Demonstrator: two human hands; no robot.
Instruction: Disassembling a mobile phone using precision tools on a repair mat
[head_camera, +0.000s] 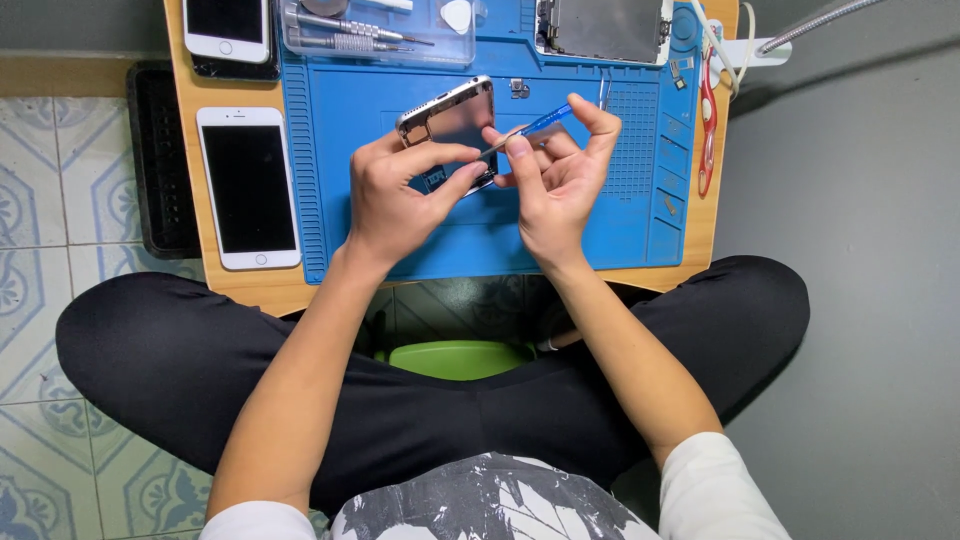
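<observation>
Your left hand (395, 195) has its thumb and fingers clamped around the lower end of a silver phone casing (452, 122), holding it tilted above the middle of a blue work mat (480, 235). Your right hand (560, 175) pinches a thin blue-handled tool (535, 126) between thumb and fingertips, its tip meeting the casing's right edge. Bare mat lies open below and to the right of both hands. Behind the casing, a clear tray of screwdrivers (375, 30) sits at the mat's far edge, and a dismantled screen panel (603, 27) rests at the far right corner. A white phone (248, 187) lies face up on the wooden table (255, 287), just left of the mat. Red-handled tweezers (707, 125) lie along the mat's right edge.
</observation>
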